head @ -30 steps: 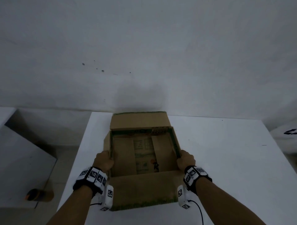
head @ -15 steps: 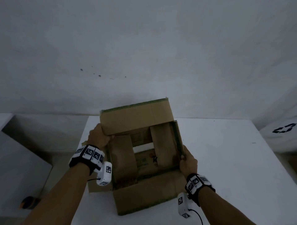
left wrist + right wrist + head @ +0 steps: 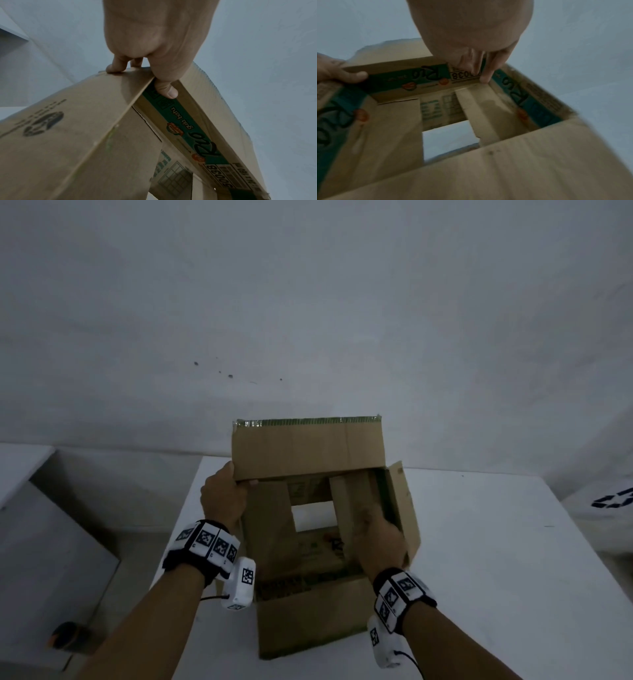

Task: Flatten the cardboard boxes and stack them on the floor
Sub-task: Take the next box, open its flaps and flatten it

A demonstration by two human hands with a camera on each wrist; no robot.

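Observation:
A brown cardboard box (image 3: pixel 308 611) with a green printed band is held tilted above the white table (image 3: pixel 496 559). Its top flaps stand open. The bottom flaps are partly parted, and the table shows through the gap (image 3: pixel 313 517). My left hand (image 3: pixel 222 498) pinches the box's far left corner, with the thumb (image 3: pixel 167 92) inside on the green band and the fingers outside. My right hand (image 3: pixel 375 534) is inside the box near its right wall. Its straight fingers (image 3: pixel 485 75) touch the inner corner above the right bottom flap (image 3: pixel 479 111).
A grey cabinet top (image 3: pixel 44 559) lies lower at the left, with an orange and black object (image 3: pixel 66 637) on the floor beside it. A white item with a dark recycling mark (image 3: pixel 613 501) sits at the right edge. A plain wall stands behind the table.
The box has come up off the table and tilted. My left hand moved to the far left corner. My right hand let go of the right wall and went inside the box.

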